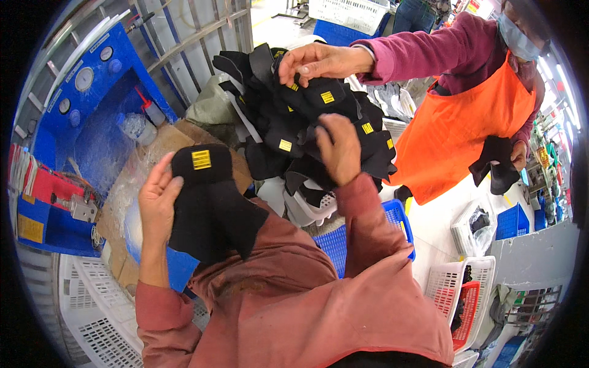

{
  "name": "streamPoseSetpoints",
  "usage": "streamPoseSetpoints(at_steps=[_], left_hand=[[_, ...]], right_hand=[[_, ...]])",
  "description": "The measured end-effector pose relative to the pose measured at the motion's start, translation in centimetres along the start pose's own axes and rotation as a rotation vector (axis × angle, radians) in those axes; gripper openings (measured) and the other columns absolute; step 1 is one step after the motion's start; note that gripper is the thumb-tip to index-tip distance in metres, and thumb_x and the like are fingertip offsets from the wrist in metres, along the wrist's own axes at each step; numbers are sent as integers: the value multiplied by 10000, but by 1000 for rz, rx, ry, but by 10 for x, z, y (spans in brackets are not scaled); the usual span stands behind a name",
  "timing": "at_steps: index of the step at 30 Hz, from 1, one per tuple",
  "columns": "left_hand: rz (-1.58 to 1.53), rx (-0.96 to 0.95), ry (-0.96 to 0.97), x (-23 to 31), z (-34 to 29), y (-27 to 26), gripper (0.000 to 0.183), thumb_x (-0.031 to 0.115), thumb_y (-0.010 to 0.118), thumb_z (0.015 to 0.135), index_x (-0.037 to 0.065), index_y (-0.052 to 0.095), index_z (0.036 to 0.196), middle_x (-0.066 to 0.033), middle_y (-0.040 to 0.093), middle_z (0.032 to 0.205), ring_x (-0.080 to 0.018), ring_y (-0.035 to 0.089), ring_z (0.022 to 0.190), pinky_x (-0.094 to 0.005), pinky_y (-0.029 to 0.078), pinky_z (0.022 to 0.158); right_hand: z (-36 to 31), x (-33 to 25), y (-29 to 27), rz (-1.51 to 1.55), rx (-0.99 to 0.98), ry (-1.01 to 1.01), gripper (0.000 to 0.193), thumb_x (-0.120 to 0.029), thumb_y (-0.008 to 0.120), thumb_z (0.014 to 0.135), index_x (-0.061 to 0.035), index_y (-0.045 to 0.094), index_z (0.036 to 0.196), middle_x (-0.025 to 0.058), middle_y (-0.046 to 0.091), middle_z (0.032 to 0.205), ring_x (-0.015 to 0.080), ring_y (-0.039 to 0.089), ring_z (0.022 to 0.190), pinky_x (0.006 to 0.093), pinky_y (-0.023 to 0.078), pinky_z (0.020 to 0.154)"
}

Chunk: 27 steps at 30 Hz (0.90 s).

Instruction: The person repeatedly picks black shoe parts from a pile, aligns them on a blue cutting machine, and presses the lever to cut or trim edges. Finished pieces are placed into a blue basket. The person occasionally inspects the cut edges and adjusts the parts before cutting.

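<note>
Black cloth piece point(205, 214) with square yellow label point(201, 160) | pinched in your left hand point(158, 199) | your right hand point(341, 150) (fingers bent, cannot tell if holding) | by heaped black cloth pieces point(276, 122)

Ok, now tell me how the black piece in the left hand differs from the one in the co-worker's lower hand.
The near black piece, in the left hand, shows a yellow label; the far black piece, in the co-worker's lower hand, shows none. The near black piece is spread out broadly, while the far black piece hangs folded or bunched. Both look soft.
</note>
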<state>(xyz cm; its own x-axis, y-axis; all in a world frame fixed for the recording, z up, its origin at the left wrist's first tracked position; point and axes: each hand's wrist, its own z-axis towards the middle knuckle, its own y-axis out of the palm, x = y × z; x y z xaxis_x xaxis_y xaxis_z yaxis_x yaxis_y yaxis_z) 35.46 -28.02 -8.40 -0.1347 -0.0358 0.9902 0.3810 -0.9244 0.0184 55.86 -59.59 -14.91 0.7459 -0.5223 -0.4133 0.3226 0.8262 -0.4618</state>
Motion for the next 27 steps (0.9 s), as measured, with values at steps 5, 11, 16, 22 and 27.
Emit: streamPoseSetpoints(at_steps=[5, 11, 16, 22, 27], left_hand=[[-156, -24, -51, -29, 23, 26, 513, -71, 555, 944, -23, 472, 1448, -164, 659, 1268, -181, 653, 1111, -296, 518, 965], [-257, -37, -118, -51, 40, 42, 509, -69, 548, 942, -20, 474, 1442, -173, 648, 1285, -199, 643, 1138, -307, 508, 989], [-213, 4, -138, -64, 53, 51, 520, -70, 548, 936, -23, 464, 1446, -178, 643, 1295, -193, 629, 1160, -304, 482, 1019], [-184, -13, -124, -63, 60, 56, 544, -63, 554, 933, 5, 461, 1464, -169, 658, 1267, -176, 633, 1133, -297, 487, 1001], [-145, -112, -65, -63, 71, 70, 529, -47, 572, 931, 26, 497, 1450, -159, 664, 1256, -161, 634, 1113, -279, 485, 988]], right_hand=[[57, 145, 46, -308, -126, 265, 434, -317, 654, 921, -6, 621, 1221, 241, 641, 1207, 392, 599, 1146, 445, 476, 968], [89, 201, 100, -490, -118, 152, 571, -429, 650, 906, -41, 585, 1319, 207, 676, 1192, 410, 635, 1100, 478, 494, 941], [96, 137, 66, -136, -143, 131, 367, -187, 725, 854, -47, 672, 1190, 156, 701, 832, 348, 671, 816, 481, 510, 758], [90, 87, 36, 187, -110, 304, 367, -90, 713, 873, -31, 676, 1233, 45, 633, 746, 151, 592, 677, 297, 506, 679], [67, 71, 41, 632, -88, 410, 312, -24, 681, 924, -1, 664, 1235, -68, 550, 787, 15, 501, 722, 193, 436, 667]])
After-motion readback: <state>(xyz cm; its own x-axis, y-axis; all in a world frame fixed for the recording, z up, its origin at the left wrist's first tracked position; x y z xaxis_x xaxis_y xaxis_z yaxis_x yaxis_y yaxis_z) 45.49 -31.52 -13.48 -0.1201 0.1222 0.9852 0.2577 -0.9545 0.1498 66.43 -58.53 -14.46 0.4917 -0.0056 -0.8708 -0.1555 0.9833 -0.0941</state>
